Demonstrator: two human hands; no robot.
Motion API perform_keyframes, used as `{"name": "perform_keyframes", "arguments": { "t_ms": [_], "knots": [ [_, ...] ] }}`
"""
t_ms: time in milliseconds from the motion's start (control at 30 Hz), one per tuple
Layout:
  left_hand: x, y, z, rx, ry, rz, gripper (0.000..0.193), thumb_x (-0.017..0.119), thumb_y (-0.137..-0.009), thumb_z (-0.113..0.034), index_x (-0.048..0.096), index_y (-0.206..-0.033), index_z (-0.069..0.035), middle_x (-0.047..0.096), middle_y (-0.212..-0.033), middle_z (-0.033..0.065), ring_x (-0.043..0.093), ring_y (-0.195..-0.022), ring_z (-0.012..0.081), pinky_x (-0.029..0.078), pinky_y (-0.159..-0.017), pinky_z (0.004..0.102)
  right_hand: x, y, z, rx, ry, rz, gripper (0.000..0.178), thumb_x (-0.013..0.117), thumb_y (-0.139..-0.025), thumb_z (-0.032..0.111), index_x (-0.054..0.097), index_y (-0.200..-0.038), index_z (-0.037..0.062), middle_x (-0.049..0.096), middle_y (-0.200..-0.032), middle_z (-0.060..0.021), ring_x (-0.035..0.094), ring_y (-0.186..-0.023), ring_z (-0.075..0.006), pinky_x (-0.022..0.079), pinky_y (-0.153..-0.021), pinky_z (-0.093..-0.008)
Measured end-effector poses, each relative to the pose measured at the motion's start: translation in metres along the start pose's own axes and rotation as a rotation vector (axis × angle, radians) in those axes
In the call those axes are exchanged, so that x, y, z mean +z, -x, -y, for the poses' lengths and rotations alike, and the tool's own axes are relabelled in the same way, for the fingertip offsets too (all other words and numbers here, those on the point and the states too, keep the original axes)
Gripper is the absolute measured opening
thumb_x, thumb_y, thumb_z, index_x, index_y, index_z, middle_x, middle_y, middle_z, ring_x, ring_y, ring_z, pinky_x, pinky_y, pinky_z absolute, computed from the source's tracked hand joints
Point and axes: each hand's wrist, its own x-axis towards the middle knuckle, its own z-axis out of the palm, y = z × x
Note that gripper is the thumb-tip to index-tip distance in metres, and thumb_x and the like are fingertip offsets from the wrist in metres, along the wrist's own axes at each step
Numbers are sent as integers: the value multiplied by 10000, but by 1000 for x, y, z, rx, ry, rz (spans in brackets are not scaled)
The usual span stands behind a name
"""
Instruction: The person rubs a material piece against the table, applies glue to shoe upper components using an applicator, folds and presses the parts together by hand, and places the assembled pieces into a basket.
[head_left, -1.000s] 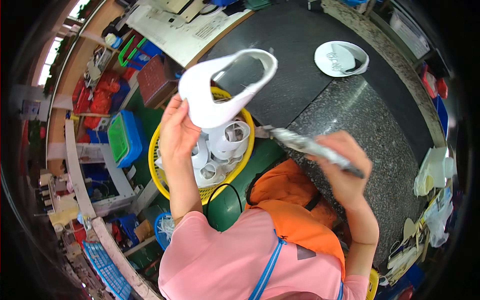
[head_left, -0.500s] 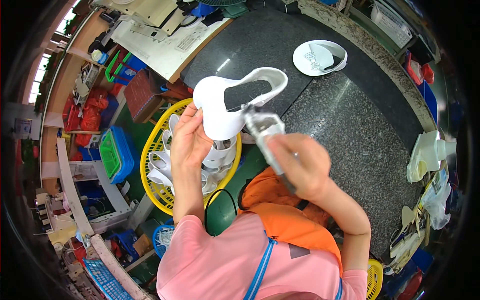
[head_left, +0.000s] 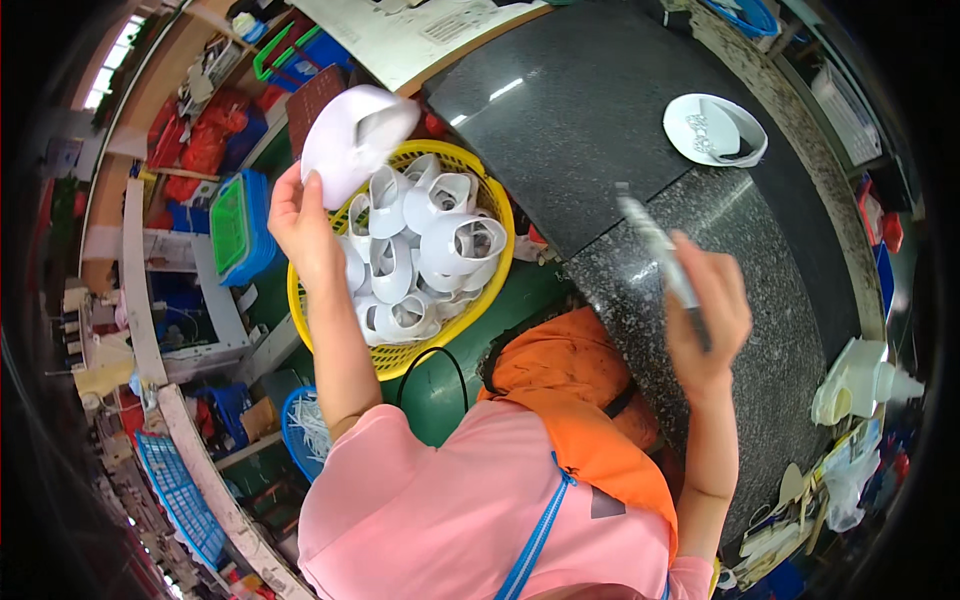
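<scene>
My left hand (head_left: 303,225) pinches the edge of a white shoe upper (head_left: 345,150), blurred by motion, above the far left rim of a yellow plastic basket (head_left: 503,250). Inside the basket lie several more white shoe uppers (head_left: 462,243), heaped together. Over the dark speckled worktop, my right hand (head_left: 708,315) is closed round the handle of a brush (head_left: 655,240), its pale, smeared end pointing away from me and touching nothing. Farther back on the worktop lies another pale upper (head_left: 715,130), with a patterned patch inside.
The dark stone worktop (head_left: 720,240) fills the right side. Blue and green crates (head_left: 240,230) stand beyond the basket on the left. A small blue basket (head_left: 303,425) of white scraps sits near my left elbow. Plastic containers (head_left: 850,385) line the right edge.
My left hand has carried the upper leftward, from beside the worktop to over the basket's rim. My right hand has drawn the brush off the upper and moved right.
</scene>
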Motion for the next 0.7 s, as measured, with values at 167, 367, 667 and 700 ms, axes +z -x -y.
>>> {"name": "perform_keyframes", "arguments": {
  "t_ms": [167,367,667,700],
  "knots": [
    [-75,-22,45,-72,-495,-49,203,635,-936,-20,677,-1127,31,703,-1029,86,645,-929,138,516,-810,277,-22,28,-22,247,87,-25,409,653,-790,-163,689,-1170,-17,650,-924,-124,631,-819,-207,490,-738,-285],
    [-125,-32,97,-269,88,-281,289,633,-949,-57,628,-1237,-33,679,-1154,83,635,-1030,176,471,-902,316,-29,56,-30,362,56,-70,385,646,-815,-161,693,-1170,-21,651,-925,-108,625,-828,-172,496,-730,-282],
    [-192,31,280,-687,341,-581,285,607,-943,-87,588,-1225,-43,666,-1189,114,662,-1018,239,525,-835,448,-39,87,-32,561,16,-135,298,606,-892,-98,689,-1169,-25,635,-938,-86,593,-778,-143,507,-670,-267],
    [-192,45,303,-857,37,-759,240,625,-925,-100,628,-1153,-26,694,-1123,126,686,-971,261,551,-782,464,-40,88,-31,559,24,-111,298,606,-891,-99,690,-1167,-25,636,-934,-86,593,-776,-143,503,-667,-265]
  ]
}}
